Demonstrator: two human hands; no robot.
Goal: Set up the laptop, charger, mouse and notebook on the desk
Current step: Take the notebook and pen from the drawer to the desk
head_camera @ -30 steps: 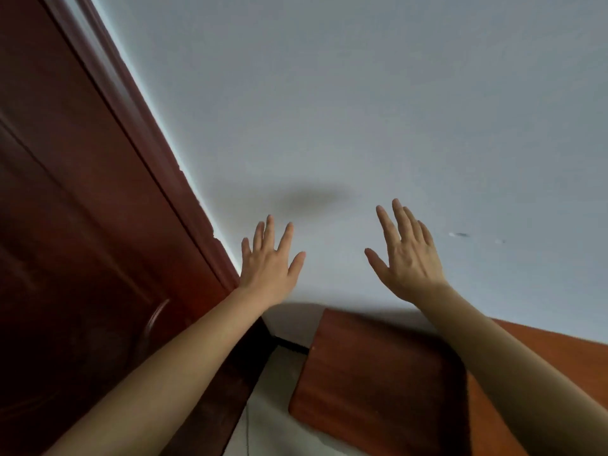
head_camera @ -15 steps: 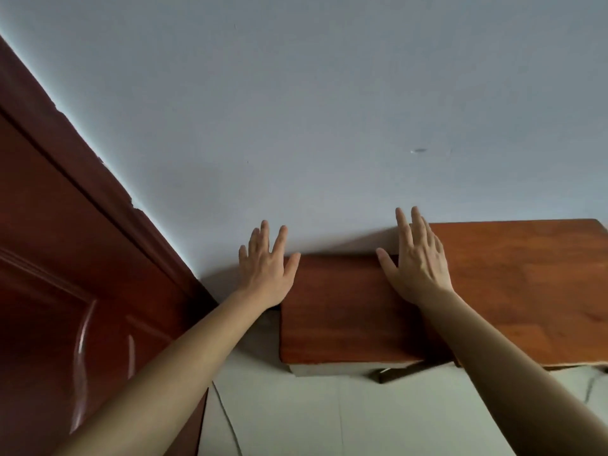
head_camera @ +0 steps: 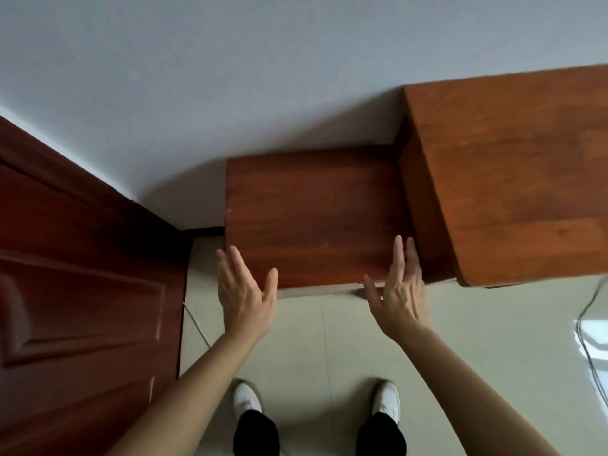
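Wooden, reddish-brown low desk point(head_camera: 312, 212) sits against the grey wall, bare; a taller orange-brown wooden desk point(head_camera: 513, 179) touches its right side. Left hand point(head_camera: 245, 294) and right hand point(head_camera: 399, 294) hover at the near edge, fingers spread, holding nothing. Laptop, charger, mouse, notebook: none in view, so handling can't be judged. Count: two desks, two hands, two white shoes point(head_camera: 247, 401).

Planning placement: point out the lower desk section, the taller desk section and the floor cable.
lower desk section point(head_camera: 312, 212), head view, middle of top.
taller desk section point(head_camera: 513, 166), head view, top surface.
floor cable point(head_camera: 584, 311), head view, curve near right edge.
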